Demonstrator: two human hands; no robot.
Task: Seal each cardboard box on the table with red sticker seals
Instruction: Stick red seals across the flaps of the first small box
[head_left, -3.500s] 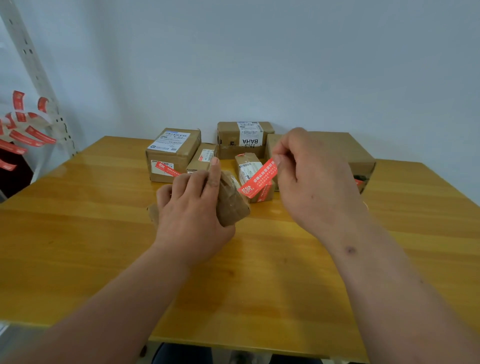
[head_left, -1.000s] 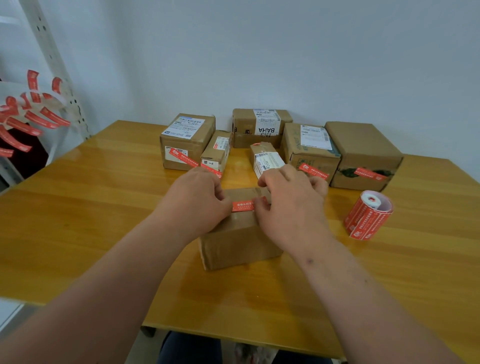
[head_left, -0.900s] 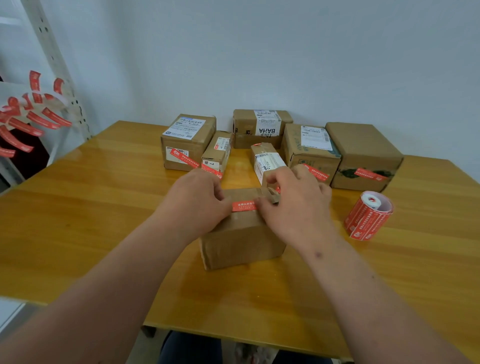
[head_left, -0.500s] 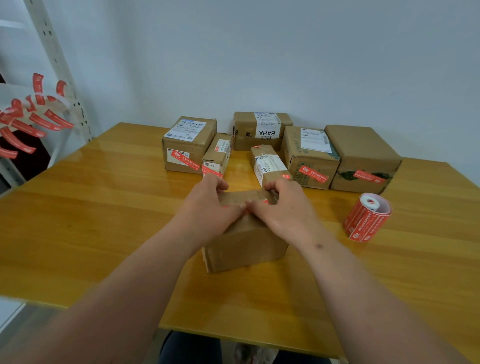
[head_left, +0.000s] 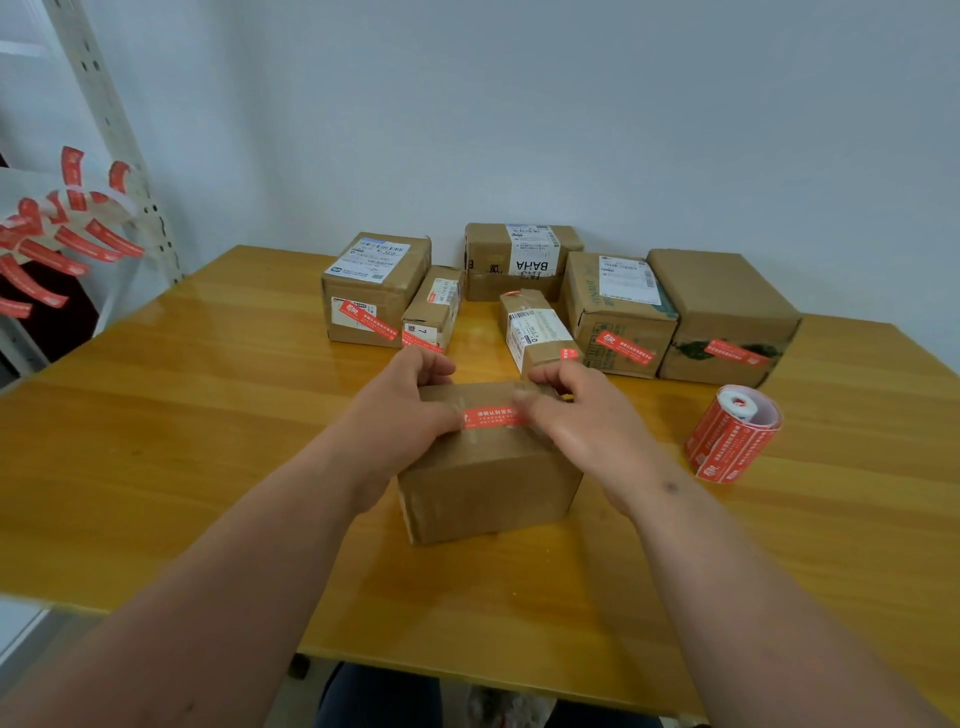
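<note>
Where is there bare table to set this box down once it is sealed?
Bare wood lies left of the box, from the left hand to the table edge, and along the near edge. Crowded: the row of sealed boxes behind, and the sticker roll on the right.

Head-worn camera looks forward and down, close over the table (head_left: 156, 467).

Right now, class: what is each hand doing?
Left hand: fingers curled on the front box, thumb pressing the red seal.
Right hand: likewise.
</note>
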